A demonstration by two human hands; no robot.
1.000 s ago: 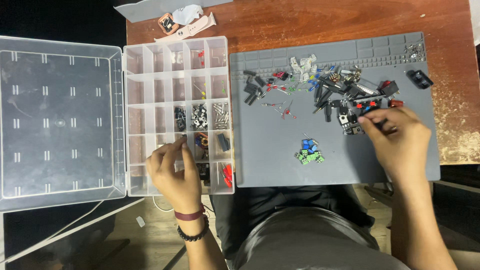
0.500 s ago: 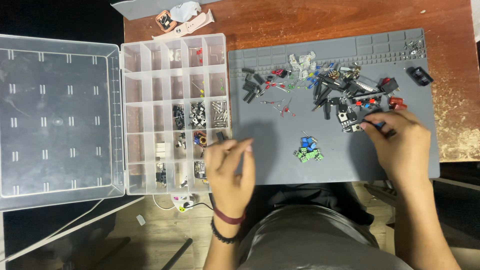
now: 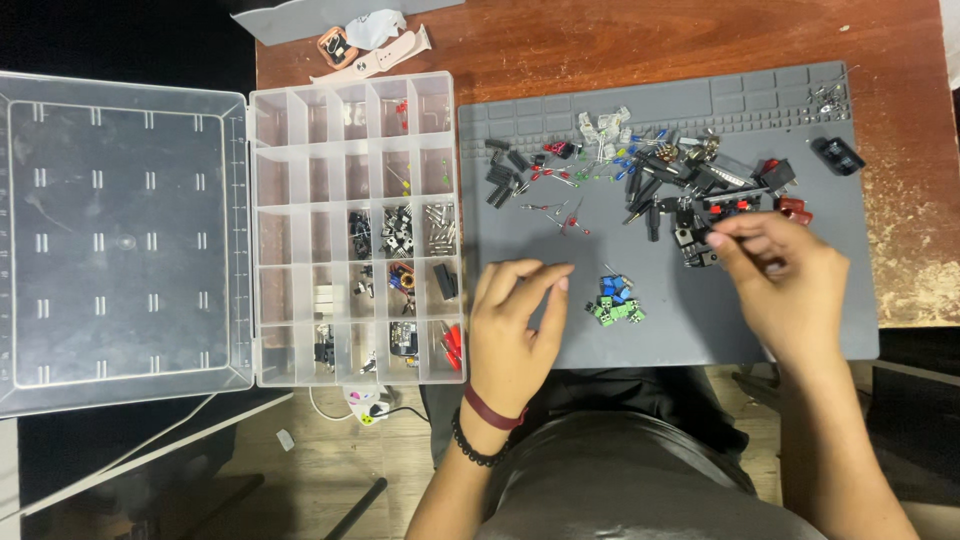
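The clear plastic organiser box (image 3: 350, 225) lies open well off to the left of my left hand (image 3: 515, 325), its flat lid (image 3: 120, 225) folded out further left and its small compartments partly filled with dark and metal parts. Both my hands rest on the grey work mat (image 3: 670, 330), which sits on the brown wooden table (image 3: 620, 40). Beyond my right hand (image 3: 785, 285), toward the far edge of the mat, spreads a loose pile of small electronic parts (image 3: 660, 175): black, red, blue and clear bits with thin wire legs. My right fingers are pinched nearly closed over a small black part (image 3: 700, 245) at the near edge of that pile; I cannot tell whether it is lifted. Between my hands lies a small cluster of green and blue blocks (image 3: 615, 300). My left hand is loosely curled, palm down, holding nothing I can see.
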